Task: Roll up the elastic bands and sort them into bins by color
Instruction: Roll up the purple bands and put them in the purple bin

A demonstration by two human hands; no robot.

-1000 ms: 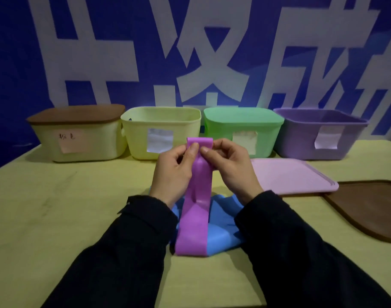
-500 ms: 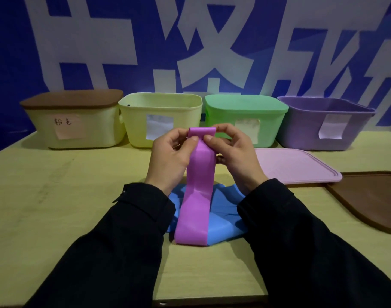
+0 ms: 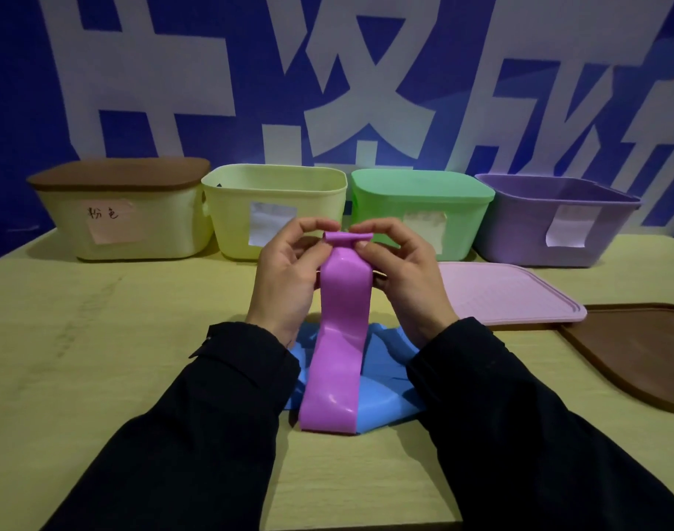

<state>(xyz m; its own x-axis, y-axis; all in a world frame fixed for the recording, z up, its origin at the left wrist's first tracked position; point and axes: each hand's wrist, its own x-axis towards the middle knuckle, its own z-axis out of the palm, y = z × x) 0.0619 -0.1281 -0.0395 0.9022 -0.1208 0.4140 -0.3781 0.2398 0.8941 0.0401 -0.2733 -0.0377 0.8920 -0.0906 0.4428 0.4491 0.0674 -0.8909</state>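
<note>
Both hands rolling the top end of a purple band.

Left hand and right hand pinch the small roll atop the purple band, fingers curled round it; its lower end lies on the blue bands, in front of the green bin.

Purple band, top end curled into a small roll, hangs to the table over crumpled blue bands; four bins behind: lidded cream, open yellow, lidded green, open purple, apparently colour-labelled.
</note>
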